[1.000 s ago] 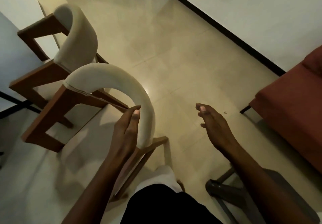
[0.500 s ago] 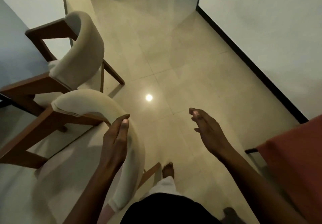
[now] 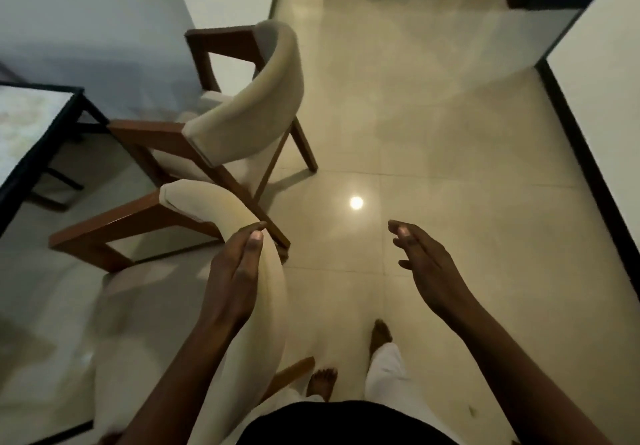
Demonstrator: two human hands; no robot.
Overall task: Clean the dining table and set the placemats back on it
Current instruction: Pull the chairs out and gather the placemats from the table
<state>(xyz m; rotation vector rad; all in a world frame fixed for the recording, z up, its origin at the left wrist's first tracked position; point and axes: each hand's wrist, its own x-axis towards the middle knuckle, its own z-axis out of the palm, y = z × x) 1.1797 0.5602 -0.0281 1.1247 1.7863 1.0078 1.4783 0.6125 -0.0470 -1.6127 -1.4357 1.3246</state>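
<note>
My left hand (image 3: 235,271) grips the curved cream backrest of the near dining chair (image 3: 194,202), thumb on the outside of the padding. Over the bare floor, my right hand (image 3: 422,264) hovers with its fingers apart and holds nothing. A corner of the dining table (image 3: 20,139), with a pale top and a black frame, shows at the left edge. No placemat is in view.
A second cream chair with wooden arms (image 3: 256,91) stands just beyond the near one, facing the table. Glossy beige floor tiles (image 3: 433,126) stretch ahead. A white wall with black skirting (image 3: 588,153) runs along the right. My bare feet (image 3: 322,380) are at the bottom.
The view has swung left and forward: the red sofa has left the frame and the table corner has come in. My left hand stays on the chair back; my right stays free.
</note>
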